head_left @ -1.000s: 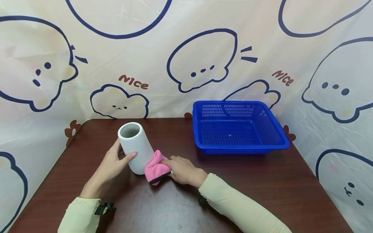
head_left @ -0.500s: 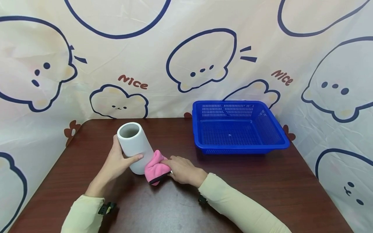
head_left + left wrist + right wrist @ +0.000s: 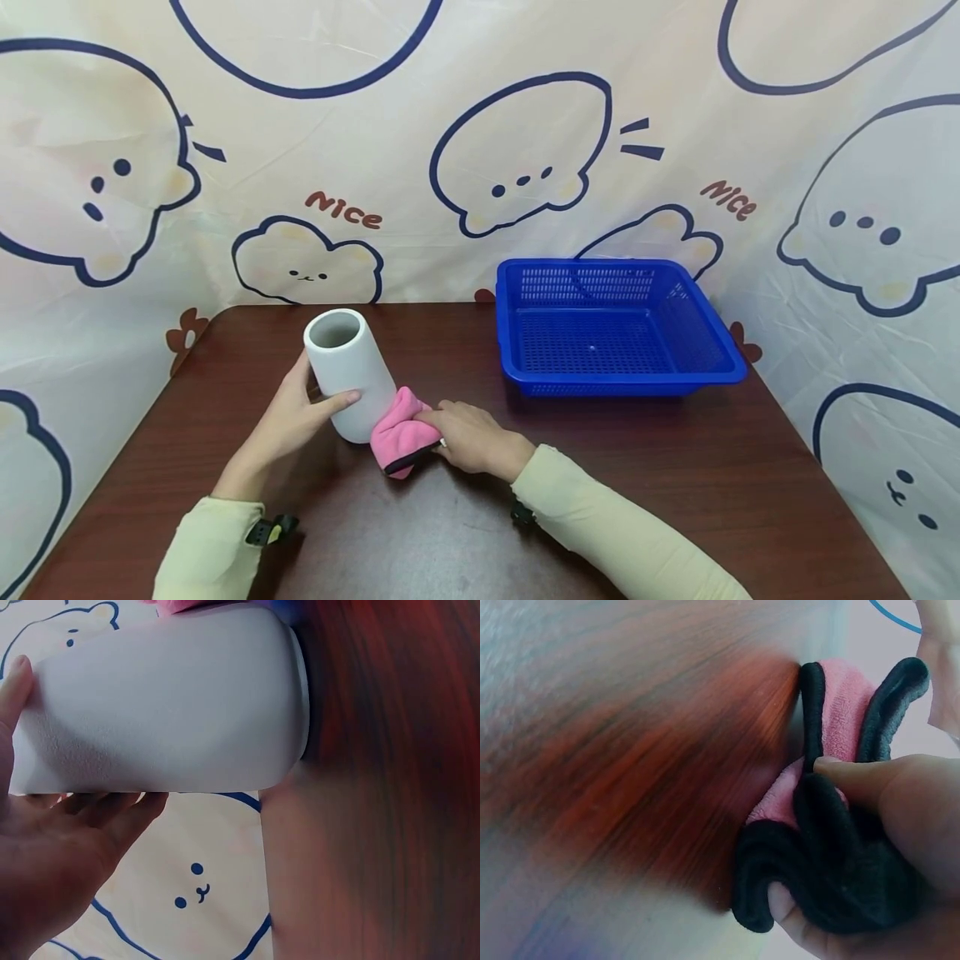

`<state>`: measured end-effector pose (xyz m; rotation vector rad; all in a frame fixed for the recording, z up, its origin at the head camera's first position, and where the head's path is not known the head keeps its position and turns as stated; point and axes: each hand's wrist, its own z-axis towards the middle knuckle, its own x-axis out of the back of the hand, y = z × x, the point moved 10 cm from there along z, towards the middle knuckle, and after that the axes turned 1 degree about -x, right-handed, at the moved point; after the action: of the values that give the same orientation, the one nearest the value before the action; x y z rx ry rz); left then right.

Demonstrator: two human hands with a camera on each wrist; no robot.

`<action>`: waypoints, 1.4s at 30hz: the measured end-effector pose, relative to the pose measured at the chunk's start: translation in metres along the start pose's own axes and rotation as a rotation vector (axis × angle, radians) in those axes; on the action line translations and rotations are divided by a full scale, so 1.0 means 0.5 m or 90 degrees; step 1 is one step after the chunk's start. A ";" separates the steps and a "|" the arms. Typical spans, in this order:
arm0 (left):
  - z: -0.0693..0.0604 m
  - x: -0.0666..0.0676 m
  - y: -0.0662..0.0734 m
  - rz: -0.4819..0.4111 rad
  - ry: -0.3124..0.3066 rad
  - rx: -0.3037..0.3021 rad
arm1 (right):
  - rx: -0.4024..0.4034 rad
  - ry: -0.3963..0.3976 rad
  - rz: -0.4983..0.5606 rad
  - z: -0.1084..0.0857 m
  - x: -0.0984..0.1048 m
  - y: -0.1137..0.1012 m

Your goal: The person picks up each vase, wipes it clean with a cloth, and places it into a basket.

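A white vase (image 3: 347, 379) with an open round top stands slightly tilted on the table, left of the middle. My left hand (image 3: 288, 421) grips it from the left side, thumb across the front and fingers behind; the left wrist view has those fingers along the vase wall (image 3: 165, 705). Against the vase's lower right side lies a bunched pink cloth (image 3: 403, 432) with black edging. My right hand (image 3: 474, 437) holds this cloth, and in the right wrist view the thumb presses into its folds (image 3: 847, 705). The part of the vase behind the cloth is hidden.
A blue perforated plastic basket (image 3: 592, 350) stands at the back right of the dark brown wooden table (image 3: 450, 533). A printed fabric curtain (image 3: 420, 258) encloses the back and sides of the table.
The thumb of my left hand slid right across the vase, then back left. The vase has shifted slightly away from me. My right hand and the cloth have stayed almost still.
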<state>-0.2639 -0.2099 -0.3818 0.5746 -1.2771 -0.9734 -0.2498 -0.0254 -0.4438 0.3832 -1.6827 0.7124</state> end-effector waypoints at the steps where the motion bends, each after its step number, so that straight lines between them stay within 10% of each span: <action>1: 0.000 0.000 0.000 0.001 -0.001 -0.005 | 0.001 0.001 0.000 0.000 0.000 0.000; 16: 0.000 -0.026 -0.006 -0.058 -0.091 0.007 | 0.030 0.022 -0.010 -0.009 0.005 -0.003; 42: -0.003 -0.025 -0.005 -0.043 -0.083 -0.001 | 0.013 0.141 0.009 -0.055 0.106 0.020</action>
<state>-0.2630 -0.2005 -0.3906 0.5636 -1.3791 -1.0820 -0.2474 0.0066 -0.3926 0.2959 -1.4709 0.7548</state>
